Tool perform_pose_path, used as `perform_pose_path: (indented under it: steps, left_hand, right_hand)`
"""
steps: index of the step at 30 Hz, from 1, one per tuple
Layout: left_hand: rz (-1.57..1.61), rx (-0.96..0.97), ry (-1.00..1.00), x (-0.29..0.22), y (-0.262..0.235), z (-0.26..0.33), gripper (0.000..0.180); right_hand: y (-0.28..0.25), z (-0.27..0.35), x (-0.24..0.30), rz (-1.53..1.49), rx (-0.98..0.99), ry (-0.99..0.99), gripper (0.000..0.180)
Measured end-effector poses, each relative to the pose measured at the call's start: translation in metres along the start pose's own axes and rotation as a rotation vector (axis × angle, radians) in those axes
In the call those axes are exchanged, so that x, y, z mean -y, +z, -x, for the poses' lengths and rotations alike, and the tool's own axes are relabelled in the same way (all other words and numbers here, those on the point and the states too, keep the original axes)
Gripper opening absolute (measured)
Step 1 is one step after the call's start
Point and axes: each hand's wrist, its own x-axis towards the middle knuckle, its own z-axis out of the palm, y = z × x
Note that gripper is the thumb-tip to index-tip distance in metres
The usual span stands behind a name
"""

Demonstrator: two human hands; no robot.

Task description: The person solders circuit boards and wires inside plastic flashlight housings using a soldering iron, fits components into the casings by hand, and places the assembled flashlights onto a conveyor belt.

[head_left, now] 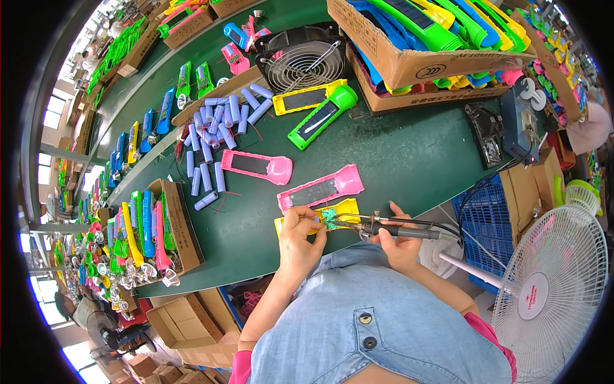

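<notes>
My right hand (398, 246) grips a soldering iron (404, 231) with a thin feed tube along it. Its tip reaches a small green circuit board (329, 218) on a yellow flashlight casing (349, 207) at the table's near edge. On the board's left side, my left hand (299, 243) has its thumb and fingers pinched together over the casing. What they hold is hidden; a bit of purple shows beside the fingertips. Just beyond lies a pink casing (314, 191) with a dark panel, and another pink casing (256, 167) rests farther left.
Loose purple battery cells (220, 131) with red wires lie left of centre. Behind them stands a black fan (307, 63) near yellow and green casings (320, 118). Cartons of casings (428, 73) fill the far right; another carton (182, 224) stands left. A white fan (543, 294) is close on my right.
</notes>
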Motion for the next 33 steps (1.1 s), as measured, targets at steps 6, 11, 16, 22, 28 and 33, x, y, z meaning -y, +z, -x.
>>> perform_pose_path:
  steps: [6,11,16,22,28,33]
  left_hand:
    - [-0.007,0.036,0.0,-0.001,-0.002,-0.003,0.013]
    - [-0.019,0.055,-0.015,-0.003,-0.003,-0.006,0.012]
    - [-0.028,0.08,-0.048,-0.004,-0.004,-0.008,0.012]
    - [-0.083,0.067,-0.05,-0.005,-0.003,-0.006,0.012]
    - [0.295,-0.098,-0.178,-0.004,-0.001,0.025,0.01]
    - [1.427,-0.145,-1.048,0.004,-0.026,0.079,0.035]
  right_hand:
    - [0.003,0.003,0.009,-0.279,-0.128,0.348,0.019]
    - [-0.006,-0.008,0.013,-0.086,-0.08,0.082,0.018]
    - [-0.013,-0.006,0.008,0.017,-0.06,-0.005,0.019]
    - [-0.014,-0.006,0.009,0.039,-0.037,-0.006,0.02]
    - [-0.014,-0.006,0.007,0.022,-0.05,-0.025,0.018]
    - [-0.013,-0.01,0.01,0.03,-0.042,-0.035,0.017]
